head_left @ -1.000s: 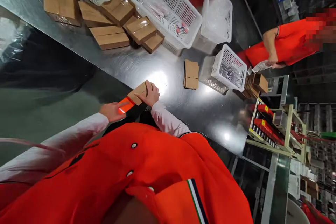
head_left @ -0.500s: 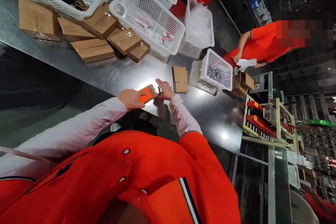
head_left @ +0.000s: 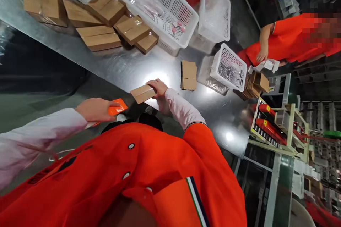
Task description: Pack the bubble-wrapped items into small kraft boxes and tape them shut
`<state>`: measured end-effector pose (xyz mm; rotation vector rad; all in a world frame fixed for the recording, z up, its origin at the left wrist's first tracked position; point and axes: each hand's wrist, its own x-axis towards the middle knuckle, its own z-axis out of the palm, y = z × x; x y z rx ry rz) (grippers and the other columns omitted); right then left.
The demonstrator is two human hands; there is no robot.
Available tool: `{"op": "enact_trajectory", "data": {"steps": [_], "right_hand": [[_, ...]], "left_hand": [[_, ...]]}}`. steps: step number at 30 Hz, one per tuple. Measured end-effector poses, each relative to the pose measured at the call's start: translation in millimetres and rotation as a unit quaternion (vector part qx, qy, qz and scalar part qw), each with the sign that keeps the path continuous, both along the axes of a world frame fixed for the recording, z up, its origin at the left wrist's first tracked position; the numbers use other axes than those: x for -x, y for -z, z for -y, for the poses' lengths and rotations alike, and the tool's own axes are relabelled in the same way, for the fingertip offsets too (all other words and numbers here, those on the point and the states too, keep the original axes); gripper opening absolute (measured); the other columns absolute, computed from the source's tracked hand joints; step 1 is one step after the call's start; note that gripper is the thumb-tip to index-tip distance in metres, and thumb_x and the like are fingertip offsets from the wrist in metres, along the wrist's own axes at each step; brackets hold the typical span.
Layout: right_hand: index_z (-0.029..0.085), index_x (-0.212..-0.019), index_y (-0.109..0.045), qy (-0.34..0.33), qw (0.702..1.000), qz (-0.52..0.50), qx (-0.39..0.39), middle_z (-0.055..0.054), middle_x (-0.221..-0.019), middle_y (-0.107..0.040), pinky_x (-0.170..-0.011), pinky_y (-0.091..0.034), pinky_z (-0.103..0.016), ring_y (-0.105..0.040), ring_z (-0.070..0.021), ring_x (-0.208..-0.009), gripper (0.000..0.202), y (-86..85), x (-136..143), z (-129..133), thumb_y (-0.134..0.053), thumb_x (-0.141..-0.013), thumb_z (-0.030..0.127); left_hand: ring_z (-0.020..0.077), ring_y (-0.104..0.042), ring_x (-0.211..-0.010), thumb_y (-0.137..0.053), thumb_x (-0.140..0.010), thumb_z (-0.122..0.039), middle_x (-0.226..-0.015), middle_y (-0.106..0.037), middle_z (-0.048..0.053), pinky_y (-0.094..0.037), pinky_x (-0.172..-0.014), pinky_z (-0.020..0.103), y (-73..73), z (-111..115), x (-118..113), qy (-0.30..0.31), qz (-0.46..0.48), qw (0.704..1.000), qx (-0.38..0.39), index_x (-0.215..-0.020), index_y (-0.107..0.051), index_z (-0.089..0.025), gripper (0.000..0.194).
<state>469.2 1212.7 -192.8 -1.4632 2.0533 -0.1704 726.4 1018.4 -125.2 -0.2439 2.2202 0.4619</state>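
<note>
My left hand [head_left: 94, 110] is closed around an orange tool [head_left: 118, 106] that looks like a tape dispenser; the fingers cover much of it. It is held off the table's front edge, to the left of a small flat cardboard box [head_left: 143, 94], with a gap between them. My right hand [head_left: 159, 88] grips that box by its right end, fingers over the top. The box is tilted at the edge of the metal table. To the right of this hand lies a small stack of flat cardboard [head_left: 189, 75].
Several cardboard boxes [head_left: 99, 38] lie at the left beside white baskets [head_left: 160, 7]. A small white basket [head_left: 229, 67] of packets stands at the right. Across the table, a person in orange [head_left: 290, 37] handles a white item. A roller stand [head_left: 271, 124] is beyond the table's right end.
My left hand has moved left with the orange tool, away from the box. My right hand has shifted slightly left and now holds the box's end. The view has shifted a little.
</note>
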Motion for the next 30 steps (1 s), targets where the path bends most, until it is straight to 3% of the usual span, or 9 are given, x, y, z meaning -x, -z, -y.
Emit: {"op": "enact_trajectory", "data": {"steps": [4, 7, 10, 12, 14, 18, 21, 26, 30], "right_hand": [[0.013, -0.159, -0.064, -0.078, 0.996, 0.039, -0.026, -0.019, -0.166, -0.061, -0.133, -0.039, -0.052, -0.057, -0.0365, -0.155, 0.092, 2.5, 0, 10, -0.087, -0.07, 0.016], [0.012, -0.159, -0.063, -0.036, 0.998, 0.04, -0.026, -0.021, -0.166, -0.06, -0.135, -0.039, -0.051, -0.055, -0.0366, -0.157, 0.095, 5.5, -8, 13, -0.089, -0.068, 0.013], [0.011, -0.164, -0.058, 0.001, 0.998, 0.056, 0.007, -0.024, -0.172, -0.051, -0.135, -0.041, -0.048, -0.047, -0.0345, -0.164, 0.098, 12.9, -23, 13, -0.091, -0.071, 0.016], [0.013, -0.165, -0.058, 0.013, 0.998, 0.063, 0.011, -0.024, -0.177, -0.044, -0.137, -0.039, -0.05, -0.039, -0.0353, -0.169, 0.102, 17.6, -31, 11, -0.096, -0.071, 0.022], [0.017, -0.164, -0.06, 0.038, 0.998, 0.056, -0.014, -0.023, -0.183, -0.036, -0.138, -0.036, -0.056, -0.033, -0.0401, -0.172, 0.108, 17.7, -31, 3, -0.104, -0.066, 0.029], [0.014, -0.177, -0.04, 0.176, 0.981, 0.016, -0.083, -0.028, -0.187, -0.022, -0.135, -0.04, -0.059, -0.035, -0.0457, -0.17, 0.141, -2.0, -1, -26, -0.111, -0.057, 0.032], [0.012, -0.182, -0.026, 0.177, 0.981, 0.008, -0.078, -0.03, -0.187, -0.023, -0.133, -0.042, -0.055, -0.034, -0.0432, -0.169, 0.154, -19.1, 22, -40, -0.112, -0.055, 0.027], [0.018, -0.171, -0.053, 0.044, 0.996, 0.032, -0.066, -0.017, -0.18, -0.045, -0.125, -0.048, -0.051, -0.044, -0.0408, -0.159, 0.118, -12.8, 17, -17, -0.105, -0.066, 0.024], [0.014, -0.161, -0.064, 0.009, 1.0, 0.019, -0.014, -0.015, -0.167, -0.06, -0.123, -0.047, -0.041, -0.055, -0.0331, -0.15, 0.091, -4.0, 6, -2, -0.095, -0.076, 0.02]], "left_hand": [[0.0357, -0.077, -0.11, -0.064, -0.091, -0.049, -0.123, -0.084, 0.016, -0.052, -0.09, 0.033, 35.7, -10, -19, -0.04, -0.035, 0.999, -0.012, -0.168, -0.062, -0.022, 0.081], [0.0314, -0.075, -0.118, -0.062, -0.093, -0.048, -0.137, -0.08, 0.015, -0.051, -0.097, 0.029, 56.8, -12, -33, -0.067, -0.114, 0.991, -0.033, -0.165, -0.065, -0.02, 0.077], [0.0308, -0.074, -0.119, -0.065, -0.086, -0.047, -0.141, -0.078, 0.011, -0.051, -0.101, 0.029, 64.6, -2, -55, -0.104, -0.167, 0.98, -0.031, -0.16, -0.07, -0.026, 0.077], [0.0317, -0.075, -0.117, -0.067, -0.081, -0.046, -0.139, -0.079, 0.008, -0.051, -0.101, 0.03, 58.2, 8, -57, -0.113, -0.195, 0.974, -0.034, -0.156, -0.074, -0.031, 0.077], [0.0318, -0.075, -0.114, -0.068, -0.078, -0.045, -0.138, -0.08, 0.007, -0.051, -0.1, 0.031, 41.8, 13, -40, -0.095, -0.216, 0.97, -0.053, -0.155, -0.075, -0.033, 0.078], [0.0352, -0.076, -0.111, -0.067, -0.084, -0.047, -0.132, -0.083, 0.01, -0.052, -0.098, 0.036, -5.2, -2, 40, -0.014, -0.2, 0.977, -0.069, -0.165, -0.066, -0.031, 0.083], [0.0415, -0.077, -0.113, -0.072, -0.083, -0.048, -0.125, -0.084, 0.014, -0.054, -0.096, 0.042, -29.0, -28, 100, 0.001, -0.169, 0.984, -0.049, -0.163, -0.068, -0.03, 0.083], [0.037, -0.077, -0.109, -0.074, -0.082, -0.042, -0.121, -0.084, 0.019, -0.053, -0.091, 0.039, -36.0, -54, 151, 0.008, -0.141, 0.989, -0.043, -0.14, -0.084, -0.016, 0.064], [0.0324, -0.076, -0.106, -0.071, -0.084, -0.039, -0.12, -0.085, 0.016, -0.052, -0.09, 0.035, -36.5, -42, 140, 0.025, -0.106, 0.993, -0.045, -0.141, -0.084, -0.019, 0.062]]}}
